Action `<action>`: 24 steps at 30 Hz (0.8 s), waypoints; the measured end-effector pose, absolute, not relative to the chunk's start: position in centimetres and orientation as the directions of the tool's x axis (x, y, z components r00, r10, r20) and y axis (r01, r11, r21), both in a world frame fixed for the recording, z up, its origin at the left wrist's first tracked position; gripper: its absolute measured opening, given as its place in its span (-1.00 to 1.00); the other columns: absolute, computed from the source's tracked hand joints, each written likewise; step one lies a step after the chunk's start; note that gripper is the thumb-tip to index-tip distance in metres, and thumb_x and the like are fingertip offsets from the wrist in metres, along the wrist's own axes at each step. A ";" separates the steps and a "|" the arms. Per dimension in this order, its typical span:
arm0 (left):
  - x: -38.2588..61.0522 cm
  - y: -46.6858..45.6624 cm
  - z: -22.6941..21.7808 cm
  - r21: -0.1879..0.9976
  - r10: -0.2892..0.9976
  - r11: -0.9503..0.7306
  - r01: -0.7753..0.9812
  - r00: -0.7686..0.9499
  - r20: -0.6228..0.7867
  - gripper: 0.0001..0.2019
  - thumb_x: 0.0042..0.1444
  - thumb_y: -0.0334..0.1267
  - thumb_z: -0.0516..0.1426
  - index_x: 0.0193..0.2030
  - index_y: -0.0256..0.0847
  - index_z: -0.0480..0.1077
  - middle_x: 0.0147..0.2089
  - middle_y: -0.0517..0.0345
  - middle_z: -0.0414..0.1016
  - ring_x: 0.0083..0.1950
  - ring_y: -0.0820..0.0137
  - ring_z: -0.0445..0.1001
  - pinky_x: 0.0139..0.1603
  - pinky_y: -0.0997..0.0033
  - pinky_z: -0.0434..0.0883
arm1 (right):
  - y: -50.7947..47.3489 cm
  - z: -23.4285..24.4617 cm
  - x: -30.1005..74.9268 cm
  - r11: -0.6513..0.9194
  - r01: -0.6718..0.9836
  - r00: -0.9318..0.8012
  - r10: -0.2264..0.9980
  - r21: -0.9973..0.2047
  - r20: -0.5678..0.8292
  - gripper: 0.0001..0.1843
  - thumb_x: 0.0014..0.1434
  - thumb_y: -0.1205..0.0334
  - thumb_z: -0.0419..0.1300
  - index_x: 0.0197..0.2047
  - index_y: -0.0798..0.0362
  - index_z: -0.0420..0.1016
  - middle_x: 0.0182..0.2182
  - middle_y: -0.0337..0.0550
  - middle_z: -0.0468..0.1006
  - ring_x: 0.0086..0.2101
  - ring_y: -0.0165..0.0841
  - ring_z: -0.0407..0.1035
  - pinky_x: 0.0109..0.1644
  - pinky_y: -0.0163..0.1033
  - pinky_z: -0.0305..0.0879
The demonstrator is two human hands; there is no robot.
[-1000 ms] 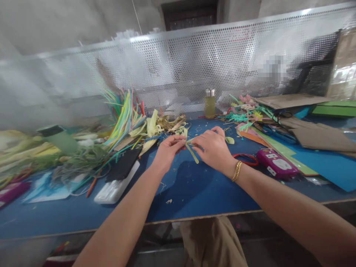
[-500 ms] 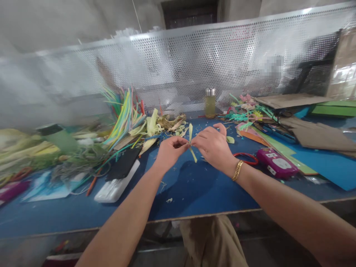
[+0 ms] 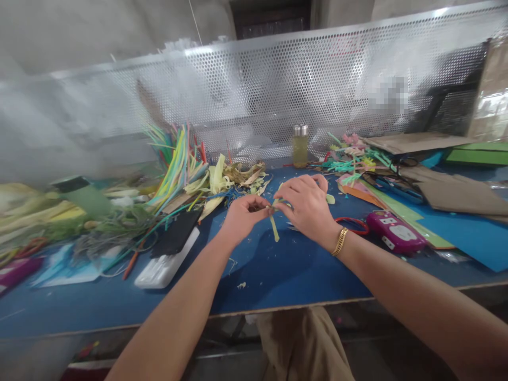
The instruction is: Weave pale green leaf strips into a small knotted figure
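A narrow pale green strip of corn husk (image 3: 274, 227) hangs between my two hands over the blue tabletop. My left hand (image 3: 245, 214) is closed, thumb and forefinger pinching the strip near its middle. From the other side my right hand (image 3: 306, 203), above a gold bracelet on the wrist, has its thumb and fingers closed on the strip's upper part. That upper end is partly hidden behind the right fingers. Another pale green piece (image 3: 330, 199) shows just past the right hand. Loose corn husks (image 3: 217, 177) are heaped beyond the left hand.
A black phone (image 3: 177, 233) rests on a white case (image 3: 166, 267) at left, near bundled coloured pipe cleaners (image 3: 177, 164). Red-handled scissors (image 3: 355, 226) and a purple device (image 3: 395, 232) lie at right. A glass bottle (image 3: 300, 148) stands before the perforated metal panel (image 3: 254, 100).
The strip's upper end, upright before, is now bent over under my right fingers. My right hand has turned slightly over it; my left hand keeps its place.
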State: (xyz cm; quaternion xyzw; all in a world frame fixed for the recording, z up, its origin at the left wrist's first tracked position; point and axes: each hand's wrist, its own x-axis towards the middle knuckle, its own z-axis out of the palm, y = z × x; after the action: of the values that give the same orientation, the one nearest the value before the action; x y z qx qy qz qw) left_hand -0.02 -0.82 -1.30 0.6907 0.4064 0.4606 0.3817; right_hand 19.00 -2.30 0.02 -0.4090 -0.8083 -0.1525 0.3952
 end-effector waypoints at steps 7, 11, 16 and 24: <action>0.2 -0.8 -1.3 0.961 0.947 -0.268 0.070 0.206 0.249 -0.77 -0.18 -0.20 0.39 -0.40 -0.21 0.50 -0.44 0.22 0.47 -0.39 0.45 0.39 -0.29 0.41 0.31 | -2.1 0.1 19.5 0.545 0.833 -0.256 0.527 -0.092 0.810 -0.68 0.25 0.00 0.17 -0.44 0.01 0.48 -0.45 -0.16 0.49 -0.29 -0.25 0.25 -0.03 -0.03 -0.08; 0.2 -0.8 -1.2 0.962 0.944 -0.272 0.036 0.206 0.259 -0.77 -0.18 -0.22 0.39 -0.40 -0.22 0.49 -0.45 0.25 0.45 -0.40 0.49 0.36 -0.30 0.44 0.29 | -1.7 -0.3 19.5 0.648 0.759 -0.363 0.502 -0.064 0.785 -0.78 0.28 0.05 0.15 -0.26 -0.09 0.59 -0.22 -0.21 0.60 -0.11 -0.22 0.29 0.05 -0.02 -0.08; 0.0 -0.7 -1.3 0.946 0.930 -0.312 0.086 0.232 0.286 -0.76 -0.16 -0.21 0.38 -0.39 -0.24 0.47 -0.45 0.25 0.44 -0.40 0.50 0.35 -0.31 0.46 0.28 | -1.8 -0.3 19.2 0.680 0.733 -0.461 0.524 -0.026 0.716 -0.73 0.34 0.17 0.05 -0.23 -0.05 0.58 -0.12 -0.20 0.60 -0.01 -0.20 0.28 0.09 -0.01 -0.09; -0.3 -0.2 -1.8 0.937 0.943 -0.309 0.162 0.182 0.279 -0.68 -0.17 -0.20 0.39 -0.29 -0.24 0.43 -0.36 0.19 0.50 -0.32 0.44 0.45 -0.22 0.40 0.38 | -1.8 -0.5 18.6 0.661 0.748 -0.564 0.585 0.061 0.583 -0.75 0.36 0.24 0.00 -0.26 0.06 0.48 -0.37 -0.17 0.54 -0.29 -0.31 0.34 -0.04 -0.13 -0.05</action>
State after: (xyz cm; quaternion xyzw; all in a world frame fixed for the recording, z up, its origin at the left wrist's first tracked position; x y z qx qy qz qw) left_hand -0.32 -0.16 -1.79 0.6519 0.4237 0.4788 0.4076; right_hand 18.63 -1.76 -0.47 -0.3825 -0.8711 -0.1524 0.2677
